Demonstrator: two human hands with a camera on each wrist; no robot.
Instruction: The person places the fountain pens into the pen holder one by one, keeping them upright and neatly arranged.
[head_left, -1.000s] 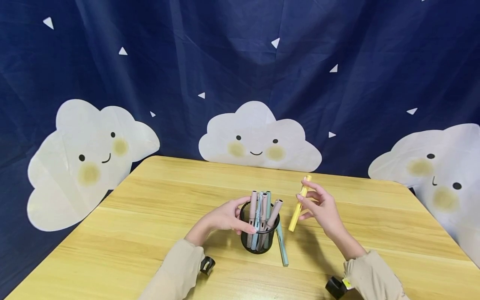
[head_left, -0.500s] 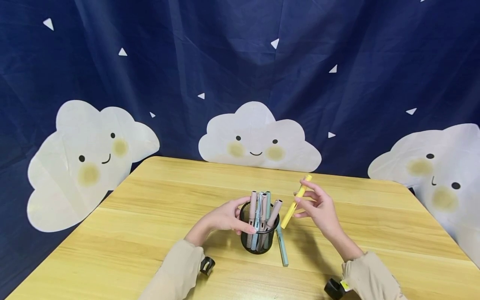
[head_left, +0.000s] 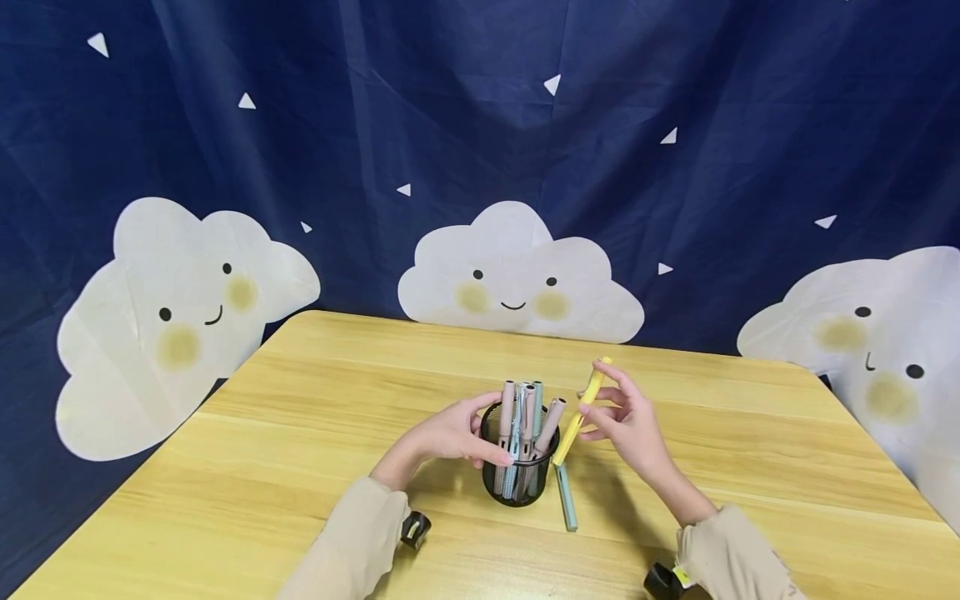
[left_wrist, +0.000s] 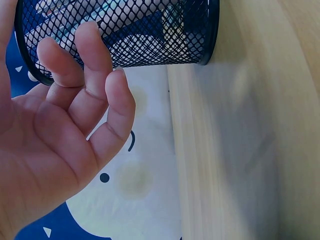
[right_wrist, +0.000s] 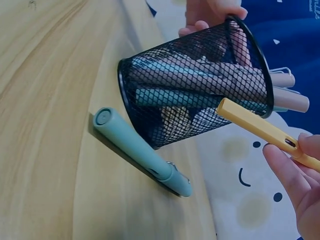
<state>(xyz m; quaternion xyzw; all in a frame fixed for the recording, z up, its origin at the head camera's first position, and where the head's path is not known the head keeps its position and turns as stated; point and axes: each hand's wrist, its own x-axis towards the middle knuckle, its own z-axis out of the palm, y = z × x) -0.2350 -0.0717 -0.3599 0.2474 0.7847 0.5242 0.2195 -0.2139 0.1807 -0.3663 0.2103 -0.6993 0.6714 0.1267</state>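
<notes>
A black mesh pen cup [head_left: 489, 429] stands upright on the table with several capped pens [head_left: 527, 412] in it, grey-pink, light blue and green. My left hand [head_left: 452, 433] holds its rim from the left, thumb at the front; in the left wrist view the curled fingers [left_wrist: 120, 105] lie against the mesh. Between thumb and fingers my right hand [head_left: 630, 421] pinches a yellow pen [head_left: 572, 435]. That pen slants, its lower end just right of the cup rim; touching or apart, I cannot tell. A green pen [right_wrist: 137, 147] lies on the table beside the cup.
The wooden table [head_left: 262, 467] reaches back to a dark blue curtain [head_left: 480, 125] printed with white clouds [head_left: 517, 250]. Black wrist devices [head_left: 415, 529] are by both sleeves.
My right hand has moved left with the yellow pen, bringing its lower end close to the cup rim and over the green pen's far end. The left hand and cup have stayed in place.
</notes>
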